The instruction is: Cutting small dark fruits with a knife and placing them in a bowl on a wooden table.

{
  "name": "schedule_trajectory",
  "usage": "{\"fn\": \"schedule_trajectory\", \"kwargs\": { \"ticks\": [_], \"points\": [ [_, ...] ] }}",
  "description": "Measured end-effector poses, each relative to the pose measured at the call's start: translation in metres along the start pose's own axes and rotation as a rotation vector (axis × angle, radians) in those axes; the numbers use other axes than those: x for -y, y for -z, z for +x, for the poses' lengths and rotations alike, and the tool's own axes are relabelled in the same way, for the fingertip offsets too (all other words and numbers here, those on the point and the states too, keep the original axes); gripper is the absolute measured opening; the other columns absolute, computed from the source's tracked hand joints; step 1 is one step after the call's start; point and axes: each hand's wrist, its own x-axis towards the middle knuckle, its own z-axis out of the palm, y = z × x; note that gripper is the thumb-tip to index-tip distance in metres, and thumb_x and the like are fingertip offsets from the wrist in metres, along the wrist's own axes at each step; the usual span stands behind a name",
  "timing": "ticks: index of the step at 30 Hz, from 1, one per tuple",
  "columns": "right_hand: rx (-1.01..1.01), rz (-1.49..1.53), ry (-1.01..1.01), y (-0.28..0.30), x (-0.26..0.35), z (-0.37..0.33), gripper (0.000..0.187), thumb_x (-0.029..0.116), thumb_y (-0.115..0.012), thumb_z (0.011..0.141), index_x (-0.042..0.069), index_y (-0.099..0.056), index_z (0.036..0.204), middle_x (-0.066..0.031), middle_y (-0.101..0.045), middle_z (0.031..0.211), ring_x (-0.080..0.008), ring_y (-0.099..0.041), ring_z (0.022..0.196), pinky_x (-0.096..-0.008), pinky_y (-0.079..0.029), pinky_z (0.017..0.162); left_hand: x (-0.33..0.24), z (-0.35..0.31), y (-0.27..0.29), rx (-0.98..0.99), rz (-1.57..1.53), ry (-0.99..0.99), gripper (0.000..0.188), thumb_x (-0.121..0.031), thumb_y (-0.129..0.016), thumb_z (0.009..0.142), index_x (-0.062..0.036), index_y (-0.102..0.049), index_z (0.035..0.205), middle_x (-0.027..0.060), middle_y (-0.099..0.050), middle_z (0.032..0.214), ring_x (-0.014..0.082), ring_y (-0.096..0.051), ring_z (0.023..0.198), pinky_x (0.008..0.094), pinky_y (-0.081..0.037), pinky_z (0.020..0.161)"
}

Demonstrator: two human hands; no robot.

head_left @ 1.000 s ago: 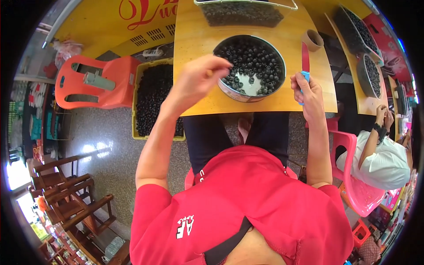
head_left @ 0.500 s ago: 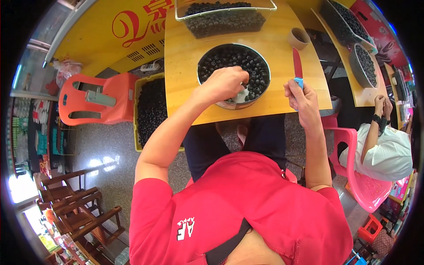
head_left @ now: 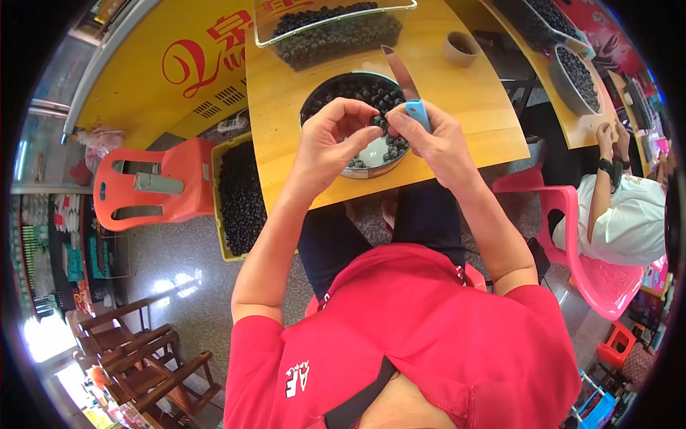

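Observation:
A knife with a blue handle is in my right hand, its blade pointing up and away to the left. My left hand is closed in a pinch at the fingertips, close to my right thumb. A small dark round berry shows between the two hands and seems held by the left fingertips. Both hands hover over a round metal bowl on the table's near edge. Loose dark berries lie in it, and part of its pale bottom shows. My hands hide much of the bowl.
Behind the bowl stands a clear bin of dark berries on the wooden table, with a small cup at right. A yellow crate of berries and an orange chair are on the left. Another person sits at right.
My left hand has risen out of the bowl's berries. My right hand has brought the knife leftward to meet it, and the blade now leans left. The view has shifted slightly.

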Motion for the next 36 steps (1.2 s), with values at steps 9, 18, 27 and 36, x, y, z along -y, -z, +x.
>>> {"fn": "schedule_trajectory", "kwargs": {
  "ticks": [9, 18, 27, 36],
  "points": [
    [0.083, 0.127, -0.081, -0.005, -0.003, 0.004, 0.020, 0.024, -0.068, 0.088, 0.006, -0.065, 0.097, 0.0058, -0.056, 0.070, -0.0007, -0.039, 0.053, -0.0172, -0.027, 0.046, -0.012, -0.005, -0.011, -0.034, 0.558, -0.278, 0.020, 0.000, -0.072, 0.077, -0.0025, -0.063, 0.094, 0.0025, -0.058, 0.085, 0.0088, -0.054, 0.065, 0.0228, -0.045, 0.059],
    [0.031, 0.374, -0.172, -0.011, -0.017, 0.003, 0.020, 0.024, -0.067, 0.089, 0.008, -0.064, 0.102, 0.0075, -0.052, 0.067, -0.0005, -0.039, 0.051, -0.0174, -0.026, 0.044, 0.013, -0.009, -0.014, -0.279, 0.308, -0.288, 0.016, 0.000, -0.071, 0.079, -0.0005, -0.065, 0.094, 0.0056, -0.059, 0.090, 0.0091, -0.055, 0.070, 0.0225, -0.045, 0.062],
    [0.036, 0.309, -0.131, -0.011, -0.014, 0.006, 0.019, 0.026, -0.067, 0.089, 0.008, -0.063, 0.096, 0.0069, -0.052, 0.065, -0.0006, -0.040, 0.050, -0.0171, -0.027, 0.044, 0.011, -0.012, -0.021, -0.283, 0.308, -0.252, 0.015, -0.001, -0.070, 0.081, 0.0013, -0.066, 0.096, 0.0061, -0.059, 0.092, 0.0100, -0.057, 0.076, 0.0231, -0.047, 0.068],
    [0.034, 0.223, -0.064, -0.006, -0.008, 0.004, 0.016, 0.022, -0.063, 0.092, 0.006, -0.064, 0.096, 0.0041, -0.056, 0.070, -0.0018, -0.043, 0.054, -0.0181, -0.031, 0.047, 0.008, -0.016, -0.023, -0.215, 0.158, -0.177, 0.016, -0.001, -0.066, 0.085, 0.0032, -0.065, 0.101, 0.0055, -0.060, 0.096, 0.0100, -0.059, 0.085, 0.0223, -0.048, 0.077]
  ]
}}
